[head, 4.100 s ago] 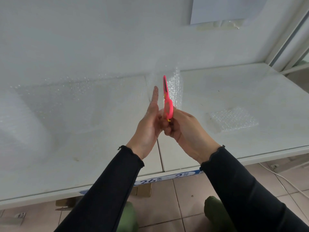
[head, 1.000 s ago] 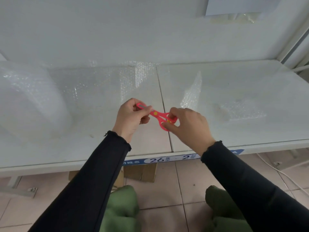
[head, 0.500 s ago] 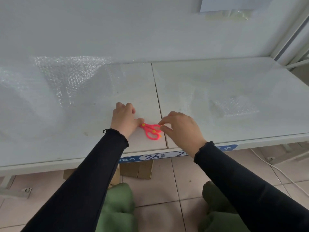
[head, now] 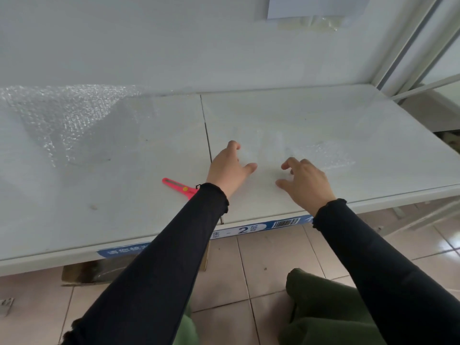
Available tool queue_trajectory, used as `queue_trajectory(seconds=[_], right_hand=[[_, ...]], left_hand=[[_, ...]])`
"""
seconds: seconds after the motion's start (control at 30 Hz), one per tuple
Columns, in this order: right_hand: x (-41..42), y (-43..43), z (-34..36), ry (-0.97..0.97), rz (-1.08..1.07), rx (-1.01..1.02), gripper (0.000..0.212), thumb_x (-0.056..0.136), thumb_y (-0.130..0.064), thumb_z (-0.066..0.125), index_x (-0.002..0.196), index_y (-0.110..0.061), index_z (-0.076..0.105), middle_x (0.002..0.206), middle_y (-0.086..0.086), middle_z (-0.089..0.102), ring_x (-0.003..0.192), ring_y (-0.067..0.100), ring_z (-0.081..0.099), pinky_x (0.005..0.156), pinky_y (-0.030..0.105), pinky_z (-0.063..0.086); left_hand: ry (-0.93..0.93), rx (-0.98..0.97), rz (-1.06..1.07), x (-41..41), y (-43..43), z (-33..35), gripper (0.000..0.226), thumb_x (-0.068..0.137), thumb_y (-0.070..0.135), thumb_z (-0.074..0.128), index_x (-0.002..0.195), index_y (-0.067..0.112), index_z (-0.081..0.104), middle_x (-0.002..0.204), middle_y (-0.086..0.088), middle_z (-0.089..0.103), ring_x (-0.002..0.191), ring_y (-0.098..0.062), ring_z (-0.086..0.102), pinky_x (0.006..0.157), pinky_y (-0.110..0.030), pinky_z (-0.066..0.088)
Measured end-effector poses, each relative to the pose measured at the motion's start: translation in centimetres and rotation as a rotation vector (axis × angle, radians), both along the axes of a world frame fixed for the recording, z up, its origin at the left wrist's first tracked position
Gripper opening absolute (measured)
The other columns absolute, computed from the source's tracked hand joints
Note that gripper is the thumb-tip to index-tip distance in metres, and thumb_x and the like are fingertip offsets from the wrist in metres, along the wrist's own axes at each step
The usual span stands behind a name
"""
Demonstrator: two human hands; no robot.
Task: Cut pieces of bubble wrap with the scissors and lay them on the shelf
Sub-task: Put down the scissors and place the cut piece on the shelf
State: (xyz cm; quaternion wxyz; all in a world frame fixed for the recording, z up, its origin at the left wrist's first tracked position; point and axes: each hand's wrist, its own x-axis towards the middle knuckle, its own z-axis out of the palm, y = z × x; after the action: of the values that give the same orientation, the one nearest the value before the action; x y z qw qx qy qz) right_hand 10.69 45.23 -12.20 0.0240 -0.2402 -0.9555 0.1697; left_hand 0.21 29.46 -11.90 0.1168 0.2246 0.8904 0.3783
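Observation:
The pink scissors (head: pixel 178 185) lie flat on the white shelf (head: pixel 124 195), blades pointing left, handles hidden under my left sleeve. My left hand (head: pixel 227 168) hovers open just right of the shelf's seam, fingers spread. My right hand (head: pixel 305 180) is open too, fingers curled down over the shelf. Between and beyond them lies a faint cut piece of bubble wrap (head: pixel 268 145), blurred. Another cut piece (head: pixel 328 155) lies flat to the right. A large sheet of bubble wrap (head: pixel 62 120) covers the shelf's left part.
The shelf's front edge carries a blue label strip (head: pixel 249 230). A white back wall (head: pixel 199 46) rises behind. A metal upright (head: pixel 408 41) stands at the right. Below are floor tiles (head: pixel 261 265), a cardboard box (head: pixel 82 272) and my green-trousered knees (head: pixel 323 307).
Both hands have let go of the scissors, which now lie on the shelf. The hands moved right and forward, open over the small bubble wrap piece.

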Motion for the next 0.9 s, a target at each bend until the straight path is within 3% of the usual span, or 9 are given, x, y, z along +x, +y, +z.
queue_trajectory(seconds=[0.23,0.3,0.43,0.57,0.63,0.7,0.77,0.83,0.9], right_hand=[[-0.6,0.1,-0.7,0.121,0.009,-0.313,0.045,0.089,-0.005,0.056,0.129,-0.027,0.056,0.117,0.006,0.056,0.089,0.018,0.057,0.071,0.027,0.044],[-0.5,0.3,0.2,0.2,0.072,-0.363,0.051,0.088,-0.006,0.057,0.132,-0.03,0.054,0.125,0.004,0.051,0.098,0.017,0.056,0.081,0.029,0.049],[0.3,0.0,2.3,0.325,0.309,-0.302,0.073,0.084,-0.003,0.06,0.144,-0.042,0.044,0.151,-0.007,0.031,0.131,0.018,0.037,0.099,0.031,0.041],[0.4,-1.7,4.5,0.701,0.23,-0.401,0.03,0.096,-0.014,0.064,0.117,-0.033,0.073,0.139,-0.012,0.053,0.102,0.006,0.061,0.075,0.023,0.048],[0.6,-2.5,5.4,0.778,0.262,-0.42,0.023,0.097,-0.011,0.063,0.109,-0.024,0.077,0.129,-0.01,0.065,0.097,0.005,0.067,0.074,0.025,0.052],[1.1,-3.3,5.9,0.787,0.362,-0.376,0.022,0.096,-0.007,0.063,0.109,-0.018,0.078,0.124,-0.007,0.07,0.107,0.004,0.068,0.087,0.028,0.054],[1.6,-4.1,6.0,0.734,0.47,-0.308,0.022,0.096,-0.006,0.064,0.109,-0.017,0.078,0.122,-0.007,0.071,0.112,0.003,0.066,0.093,0.026,0.053],[2.0,-4.7,5.8,0.641,0.558,-0.261,0.021,0.096,-0.008,0.065,0.108,-0.019,0.079,0.124,-0.008,0.07,0.111,0.001,0.066,0.092,0.023,0.053],[2.3,-5.0,5.6,0.547,0.608,-0.268,0.019,0.095,-0.015,0.067,0.108,-0.023,0.079,0.126,-0.011,0.069,0.113,-0.001,0.064,0.093,0.024,0.052]], left_hand=[[-0.389,0.273,0.013,-0.2,1.4,-0.1,0.07,0.086,-0.008,0.057,0.149,0.018,0.045,0.139,-0.011,0.055,0.118,-0.025,0.06,0.093,-0.031,0.052],[-0.52,0.443,0.064,-0.5,1.0,0.6,0.067,0.088,-0.013,0.056,0.149,0.01,0.045,0.147,-0.009,0.051,0.11,-0.02,0.062,0.095,-0.028,0.051],[-0.71,0.795,0.175,-0.4,-1.1,3.7,0.067,0.092,-0.016,0.054,0.152,0.007,0.038,0.146,-0.007,0.048,0.085,-0.014,0.067,0.074,-0.019,0.054],[-0.78,0.937,0.092,0.5,-3.7,5.3,0.089,0.092,-0.015,0.051,0.16,0.027,0.012,0.142,-0.002,0.052,0.087,-0.017,0.07,0.068,-0.021,0.054],[-0.832,1.012,0.077,0.4,-5.2,5.3,0.099,0.091,-0.009,0.052,0.158,0.037,-0.004,0.141,-0.001,0.058,0.089,-0.018,0.069,0.067,-0.025,0.053],[-0.946,1.066,0.062,0.1,-6.7,5.7,0.075,0.09,0.003,0.059,0.155,0.022,0.027,0.141,-0.007,0.061,0.093,-0.019,0.068,0.071,-0.028,0.052],[-1.064,1.088,0.112,-0.5,-7.9,5.5,0.014,0.094,0.016,0.065,0.106,0.01,0.068,0.14,-0.011,0.062,0.108,-0.024,0.067,0.084,-0.031,0.054],[-1.145,1.123,0.154,-1.1,-8.8,4.8,0.018,0.095,0.024,0.065,0.1,0.007,0.066,0.135,-0.01,0.066,0.118,-0.027,0.067,0.089,-0.032,0.056],[-1.131,1.077,0.192,-1.4,-9.3,4.3,0.031,0.092,0.021,0.067,0.119,0.009,0.059,0.13,-0.006,0.07,0.109,-0.023,0.072,0.072,-0.025,0.06]])
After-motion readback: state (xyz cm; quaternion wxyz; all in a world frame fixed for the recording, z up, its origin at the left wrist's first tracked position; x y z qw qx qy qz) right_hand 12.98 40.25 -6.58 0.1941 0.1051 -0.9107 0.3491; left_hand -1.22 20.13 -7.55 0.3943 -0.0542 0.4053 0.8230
